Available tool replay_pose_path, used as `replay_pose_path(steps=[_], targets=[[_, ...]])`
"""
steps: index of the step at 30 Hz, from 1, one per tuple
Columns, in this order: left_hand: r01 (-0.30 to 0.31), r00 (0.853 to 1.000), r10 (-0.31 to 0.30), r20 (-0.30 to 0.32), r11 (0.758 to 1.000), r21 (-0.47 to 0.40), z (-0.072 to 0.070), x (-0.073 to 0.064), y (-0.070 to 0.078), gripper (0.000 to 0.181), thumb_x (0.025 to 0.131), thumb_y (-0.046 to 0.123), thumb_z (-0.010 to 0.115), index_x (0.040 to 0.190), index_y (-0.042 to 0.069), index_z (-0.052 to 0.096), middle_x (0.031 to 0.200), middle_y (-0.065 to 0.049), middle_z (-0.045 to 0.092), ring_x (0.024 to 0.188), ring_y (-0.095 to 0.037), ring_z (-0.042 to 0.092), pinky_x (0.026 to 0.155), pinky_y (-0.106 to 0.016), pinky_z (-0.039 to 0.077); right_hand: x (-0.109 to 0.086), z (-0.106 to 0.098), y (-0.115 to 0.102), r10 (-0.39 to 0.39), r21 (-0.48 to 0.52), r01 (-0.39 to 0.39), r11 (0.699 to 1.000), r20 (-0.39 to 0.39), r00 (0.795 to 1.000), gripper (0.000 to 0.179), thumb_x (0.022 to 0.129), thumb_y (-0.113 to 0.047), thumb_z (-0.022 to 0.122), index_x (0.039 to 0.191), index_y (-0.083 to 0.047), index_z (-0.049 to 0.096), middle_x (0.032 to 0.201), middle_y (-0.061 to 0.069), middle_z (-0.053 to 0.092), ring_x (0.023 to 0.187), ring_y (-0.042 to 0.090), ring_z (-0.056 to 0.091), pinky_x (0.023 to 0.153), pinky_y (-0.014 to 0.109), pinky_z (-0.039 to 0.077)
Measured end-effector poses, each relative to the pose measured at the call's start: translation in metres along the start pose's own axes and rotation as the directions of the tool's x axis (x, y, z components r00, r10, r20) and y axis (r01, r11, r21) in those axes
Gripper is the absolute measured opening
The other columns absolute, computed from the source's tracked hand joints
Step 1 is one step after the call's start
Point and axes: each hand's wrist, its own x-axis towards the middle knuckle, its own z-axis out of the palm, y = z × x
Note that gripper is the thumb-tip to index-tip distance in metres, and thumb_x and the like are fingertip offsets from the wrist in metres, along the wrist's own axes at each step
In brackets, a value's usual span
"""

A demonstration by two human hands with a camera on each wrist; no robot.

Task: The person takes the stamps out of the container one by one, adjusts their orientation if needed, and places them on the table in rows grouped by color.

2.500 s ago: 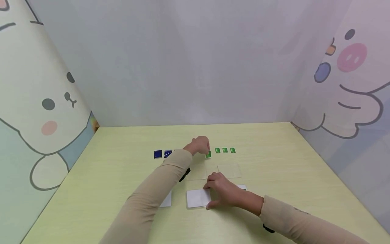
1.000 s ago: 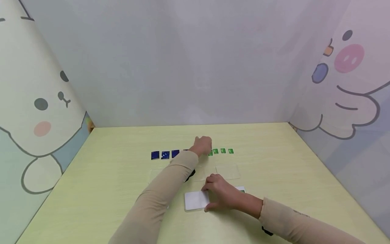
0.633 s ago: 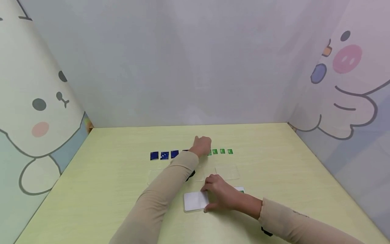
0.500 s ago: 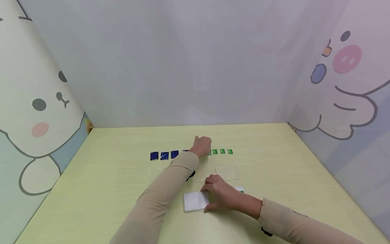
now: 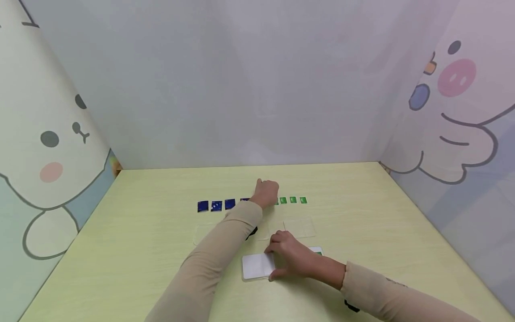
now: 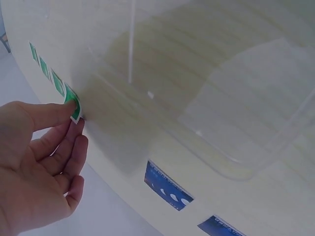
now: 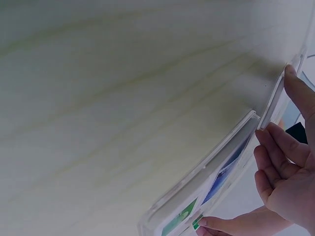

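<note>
Tabletop [image 5: 350,223] is pale yellow-green, faint wood grain. Back wall [image 5: 257,80] is plain, pale grey-lilac. Left wall [image 5: 16,232] shows white cartoon animal [image 5: 36,98], pink cheek [image 5: 51,172]. Right wall [image 5: 500,201] has white cartoon figure [image 5: 468,134], pink snout [image 5: 457,85], grey outlines. Light looks soft, fairly even.

Right grip [image 5: 293,256] on white case [image 5: 256,266]
</note>
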Motion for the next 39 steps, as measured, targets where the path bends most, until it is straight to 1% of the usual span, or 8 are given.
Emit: replay_pose_path(steps=[9,14,20,21,27,28,34,39], targets=[[-0.009,1.000,0.012,-0.026,0.995,0.104,0.004,0.003,0.001,0.015,0.096,0.019,0.056,0.103,0.015,0.068,0.105,-0.002,0.073,0.103,-0.019,0.063,0.112,-0.041,0.034,-0.001,-0.001,0.000,0.008,0.006,-0.008,1.000,0.006,1.000,0.053,0.068,-0.049,0.086,0.101,-0.011,0.074,0.095,-0.004,0.066,0.089,0.006,0.051,0.083,0.023,0.044],[-0.020,0.999,0.025,-0.041,0.992,0.123,0.002,-0.001,0.001,0.017,0.095,0.020,0.057,0.105,0.014,0.070,0.107,-0.002,0.073,0.105,-0.019,0.063,0.111,-0.041,0.035,0.000,-0.001,-0.002,0.027,0.008,-0.027,1.000,0.018,0.999,0.053,0.067,-0.048,0.087,0.102,-0.011,0.074,0.097,-0.004,0.066,0.090,0.006,0.051,0.084,0.023,0.044],[-0.011,0.999,0.015,-0.032,0.990,0.141,-0.003,-0.005,0.003,0.018,0.096,0.022,0.056,0.103,0.014,0.070,0.105,-0.002,0.073,0.107,-0.019,0.063,0.110,-0.040,0.036,-0.001,-0.002,-0.003,0.023,0.019,-0.023,1.000,0.016,1.000,0.052,0.067,-0.048,0.087,0.102,-0.011,0.073,0.096,-0.004,0.066,0.090,0.006,0.051,0.084,0.024,0.044],[-0.017,0.998,0.024,-0.052,0.990,0.140,0.001,-0.001,0.001,0.015,0.095,0.022,0.057,0.098,0.014,0.070,0.100,-0.002,0.073,0.103,-0.020,0.064,0.108,-0.040,0.036,-0.001,-0.002,-0.002,0.020,0.020,-0.020,1.000,0.014,1.000,0.052,0.067,-0.048,0.087,0.101,-0.011,0.073,0.095,-0.004,0.065,0.089,0.006,0.051,0.084,0.024,0.044],[-0.020,0.999,0.026,-0.044,0.992,0.125,0.002,0.001,-0.002,0.014,0.095,0.022,0.057,0.095,0.015,0.070,0.097,-0.001,0.072,0.102,-0.019,0.062,0.109,-0.040,0.036,-0.001,-0.001,-0.003,0.022,0.019,-0.022,1.000,0.009,1.000,0.052,0.067,-0.046,0.087,0.102,-0.011,0.073,0.096,-0.004,0.066,0.090,0.006,0.051,0.085,0.025,0.044],[-0.013,1.000,0.016,-0.023,0.992,0.123,-0.002,-0.003,-0.001,0.016,0.096,0.023,0.056,0.098,0.014,0.069,0.100,-0.001,0.072,0.105,-0.019,0.062,0.112,-0.040,0.035,-0.002,-0.001,-0.004,0.023,0.019,-0.023,1.000,0.009,1.000,0.052,0.067,-0.046,0.087,0.102,-0.011,0.073,0.096,-0.004,0.066,0.090,0.006,0.051,0.085,0.025,0.044],[0.000,0.999,0.003,-0.036,0.995,0.101,-0.002,-0.006,-0.004,0.010,0.093,0.023,0.061,0.088,0.015,0.065,0.088,0.001,0.067,0.090,-0.017,0.055,0.106,-0.039,0.036,-0.002,-0.001,-0.004,0.011,0.009,-0.011,1.000,0.001,1.000,0.051,0.067,-0.046,0.088,0.101,-0.011,0.074,0.095,-0.004,0.066,0.088,0.006,0.050,0.083,0.024,0.044],[0.002,0.999,0.002,-0.039,0.996,0.090,-0.003,-0.011,-0.006,0.010,0.092,0.023,0.062,0.086,0.015,0.064,0.083,0.002,0.063,0.085,-0.017,0.052,0.103,-0.038,0.037,-0.002,-0.002,-0.004,0.030,0.006,-0.030,1.000,0.016,0.999,0.051,0.067,-0.046,0.088,0.102,-0.011,0.074,0.096,-0.004,0.066,0.088,0.006,0.050,0.083,0.024,0.044]])
